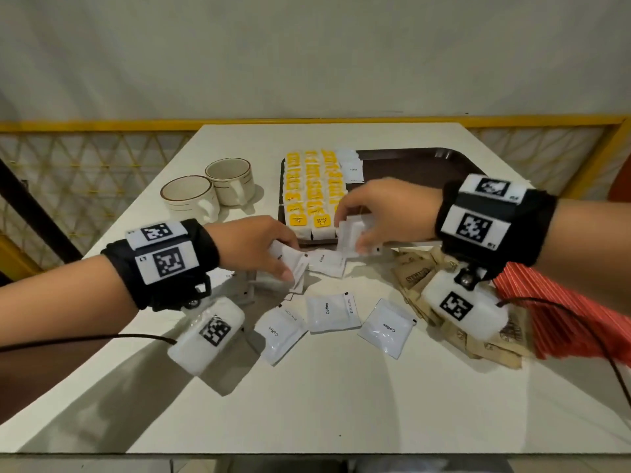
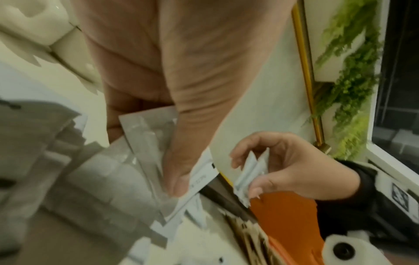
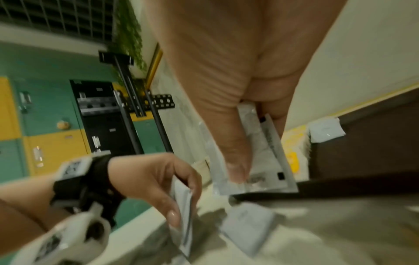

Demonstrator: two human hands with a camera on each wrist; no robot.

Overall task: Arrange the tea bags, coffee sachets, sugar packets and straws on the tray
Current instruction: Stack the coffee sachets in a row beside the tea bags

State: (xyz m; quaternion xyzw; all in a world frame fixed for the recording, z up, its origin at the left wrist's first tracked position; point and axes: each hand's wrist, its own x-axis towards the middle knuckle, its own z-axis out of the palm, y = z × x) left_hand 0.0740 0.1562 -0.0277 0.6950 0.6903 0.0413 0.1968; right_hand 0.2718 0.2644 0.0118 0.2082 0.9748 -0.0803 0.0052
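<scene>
A dark brown tray (image 1: 420, 165) holds rows of yellow tea bags (image 1: 312, 186) on its left side and one white coffee sachet (image 1: 351, 167) beside them. My left hand (image 1: 259, 247) grips a small stack of white coffee sachets (image 1: 290, 264) just in front of the tray. My right hand (image 1: 379, 213) pinches a few more coffee sachets (image 1: 355, 233) over the tray's near edge; its thumb (image 3: 235, 157) presses on them. Loose coffee sachets (image 1: 331, 312) lie on the table. Brown sugar packets (image 1: 416, 271) and red straws (image 1: 560, 302) lie at the right.
Two cream cups (image 1: 211, 189) stand left of the tray. The white table (image 1: 307, 404) has a yellow railing (image 1: 102, 126) behind it. Cables run from both wrist cameras across the table sides.
</scene>
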